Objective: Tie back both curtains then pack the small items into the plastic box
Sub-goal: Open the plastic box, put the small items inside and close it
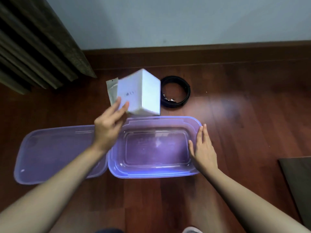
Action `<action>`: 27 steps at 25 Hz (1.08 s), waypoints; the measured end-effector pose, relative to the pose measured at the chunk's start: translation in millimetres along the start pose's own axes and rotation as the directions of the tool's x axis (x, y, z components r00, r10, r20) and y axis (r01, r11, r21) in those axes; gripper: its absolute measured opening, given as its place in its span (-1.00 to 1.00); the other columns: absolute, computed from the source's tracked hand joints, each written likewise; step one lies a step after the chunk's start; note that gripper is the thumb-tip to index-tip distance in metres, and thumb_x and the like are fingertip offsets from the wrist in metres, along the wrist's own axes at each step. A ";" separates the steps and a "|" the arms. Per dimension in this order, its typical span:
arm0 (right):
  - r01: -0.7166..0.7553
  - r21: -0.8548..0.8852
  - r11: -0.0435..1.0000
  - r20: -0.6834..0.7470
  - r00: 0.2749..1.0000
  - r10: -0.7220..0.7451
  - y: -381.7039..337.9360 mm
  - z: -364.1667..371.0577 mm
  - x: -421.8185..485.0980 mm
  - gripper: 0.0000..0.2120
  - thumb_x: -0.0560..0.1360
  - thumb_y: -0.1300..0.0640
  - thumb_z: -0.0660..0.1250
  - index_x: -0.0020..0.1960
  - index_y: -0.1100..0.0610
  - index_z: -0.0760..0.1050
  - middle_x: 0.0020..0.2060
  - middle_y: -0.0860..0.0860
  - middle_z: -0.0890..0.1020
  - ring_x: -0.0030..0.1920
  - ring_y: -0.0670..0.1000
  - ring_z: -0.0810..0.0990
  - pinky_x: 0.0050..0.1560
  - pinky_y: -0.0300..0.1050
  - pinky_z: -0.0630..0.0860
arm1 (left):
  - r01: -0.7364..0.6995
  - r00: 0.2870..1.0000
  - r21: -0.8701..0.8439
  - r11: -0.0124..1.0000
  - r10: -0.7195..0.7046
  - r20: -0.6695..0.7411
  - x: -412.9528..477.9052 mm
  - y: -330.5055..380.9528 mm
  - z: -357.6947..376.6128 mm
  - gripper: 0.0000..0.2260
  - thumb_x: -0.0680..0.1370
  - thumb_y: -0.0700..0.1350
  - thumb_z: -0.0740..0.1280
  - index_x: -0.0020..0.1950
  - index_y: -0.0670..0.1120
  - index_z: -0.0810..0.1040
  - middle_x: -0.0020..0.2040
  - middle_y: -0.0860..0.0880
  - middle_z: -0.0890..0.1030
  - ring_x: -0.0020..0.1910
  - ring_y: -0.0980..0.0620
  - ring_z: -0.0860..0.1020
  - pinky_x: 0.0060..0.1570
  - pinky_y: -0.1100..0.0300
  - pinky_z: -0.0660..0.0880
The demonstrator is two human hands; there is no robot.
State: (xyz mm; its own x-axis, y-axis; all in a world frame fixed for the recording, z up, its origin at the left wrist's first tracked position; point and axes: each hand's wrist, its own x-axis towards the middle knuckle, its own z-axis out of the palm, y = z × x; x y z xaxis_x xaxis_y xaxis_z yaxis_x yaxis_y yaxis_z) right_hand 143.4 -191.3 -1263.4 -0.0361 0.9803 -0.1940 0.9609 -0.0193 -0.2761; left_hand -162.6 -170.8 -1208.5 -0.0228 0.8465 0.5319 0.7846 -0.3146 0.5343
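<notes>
A clear purple plastic box (193,122) lies uncovered on the wooden floor with nothing inside it. Its lid (50,157) rests flat to the left of it. My left hand (107,126) grips a white cardboard box (143,93) by its lower left corner and holds it tilted above the box's far rim. My right hand (203,148) lies flat against the plastic box's right wall, fingers apart. A flat white packet (111,91) lies on the floor behind the white box. A coiled black belt (176,92) lies beyond the plastic box.
A dark pleated curtain (37,47) hangs at the upper left down to the floor. A pale wall with a brown skirting board (218,54) runs across the back. A dark panel (297,185) juts in at the right edge.
</notes>
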 end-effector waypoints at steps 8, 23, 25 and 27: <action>0.012 0.025 1.000 -0.010 1.000 -0.011 1.8 3.7 -0.7 -0.35 0.56 -0.06 0.06 0.51 0.26 -0.02 0.53 0.15 0.01 0.45 0.19 0.24 0.20 0.05 0.43 | -0.268 0.877 0.316 0.910 0.095 0.471 -101.9 -2.3 -0.2 -0.26 0.15 -0.58 0.30 0.27 -0.12 0.39 0.18 -0.33 0.57 -0.26 -0.15 0.66 -0.41 0.15 0.55; -0.003 0.038 0.999 0.021 1.000 0.002 1.0 1.2 -0.5 -0.32 0.56 0.00 0.18 0.52 0.23 -0.07 0.54 0.13 -0.03 0.47 0.16 0.19 0.23 0.04 0.40 | -0.276 0.805 0.527 0.804 -0.107 0.584 -106.7 10.9 6.6 -0.27 0.04 -0.35 0.61 0.21 -0.11 0.59 0.16 -0.29 0.59 -0.29 -0.25 0.66 -0.65 0.07 0.47; 0.004 0.037 0.999 0.016 1.000 -0.005 1.2 1.7 -0.9 -0.32 0.56 0.00 0.18 0.52 0.23 -0.07 0.54 0.13 -0.03 0.47 0.16 0.19 0.23 0.04 0.40 | -0.243 0.813 0.527 0.814 -0.126 0.569 -106.5 14.4 5.9 -0.32 0.18 -0.04 0.62 0.28 -0.05 0.52 0.21 -0.23 0.58 -0.17 -0.25 0.67 -0.61 0.04 0.51; 0.012 0.040 0.999 0.011 1.000 -0.012 1.3 2.2 -0.7 -0.32 0.56 0.00 0.18 0.52 0.23 -0.06 0.53 0.14 -0.01 0.47 0.16 0.19 0.24 0.04 0.40 | -0.175 0.868 0.507 0.844 -0.111 0.484 -96.0 24.2 0.8 -0.43 0.37 0.19 0.37 0.29 -0.07 0.50 0.21 -0.17 0.60 -0.15 -0.19 0.68 -0.57 0.07 0.53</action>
State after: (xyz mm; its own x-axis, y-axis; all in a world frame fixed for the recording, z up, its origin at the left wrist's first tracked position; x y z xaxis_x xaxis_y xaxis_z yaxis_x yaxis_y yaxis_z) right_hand 144.2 -192.4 -1265.7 -0.0506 0.9783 -0.2010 0.9489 -0.0157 -0.3153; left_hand -140.9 -259.3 -1247.1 0.1933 0.9775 0.0848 0.9803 -0.1960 0.0248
